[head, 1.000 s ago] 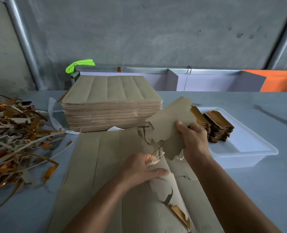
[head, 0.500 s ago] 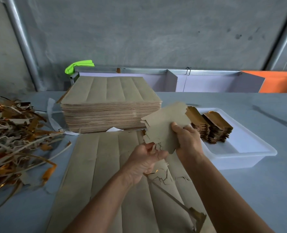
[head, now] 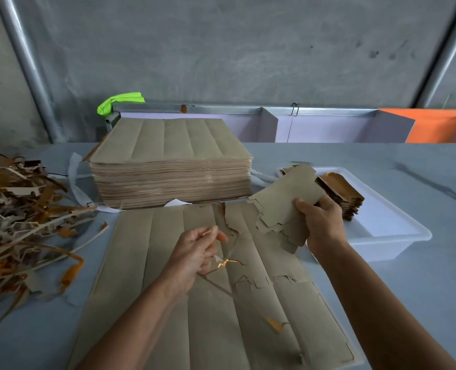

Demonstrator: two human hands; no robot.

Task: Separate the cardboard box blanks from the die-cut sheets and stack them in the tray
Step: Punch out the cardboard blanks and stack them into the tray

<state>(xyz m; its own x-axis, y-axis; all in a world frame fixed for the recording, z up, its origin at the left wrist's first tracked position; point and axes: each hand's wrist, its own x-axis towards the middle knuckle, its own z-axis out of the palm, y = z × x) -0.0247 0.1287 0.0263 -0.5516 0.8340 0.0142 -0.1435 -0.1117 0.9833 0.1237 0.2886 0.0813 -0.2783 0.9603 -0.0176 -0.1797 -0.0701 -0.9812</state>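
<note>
My right hand [head: 321, 222] grips a small bundle of brown box blanks [head: 285, 206], held just left of the white tray [head: 389, 241]. Inside the tray lie stacks of blanks with gold faces [head: 344, 193]. My left hand [head: 197, 249] pinches a thin waste strip [head: 228, 263] with a gold underside, lifted off the die-cut sheet [head: 168, 303] that lies flat in front of me. The sheet's right column is torn open where blanks came out. A thick stack of whole die-cut sheets [head: 170, 166] stands behind it.
A heap of brown and gold waste strips [head: 18, 225] covers the table's left side. White strapping [head: 74, 180] lies beside the tall stack. Low white panels [head: 328, 126], an orange panel [head: 440, 126] and a green cloth [head: 120, 101] line the far table edge.
My right hand has carried the bundle of blanks rightward to the tray's edge. My left hand let go of the bundle and moved down-left, pulling a thin scrap strip off the sheet.
</note>
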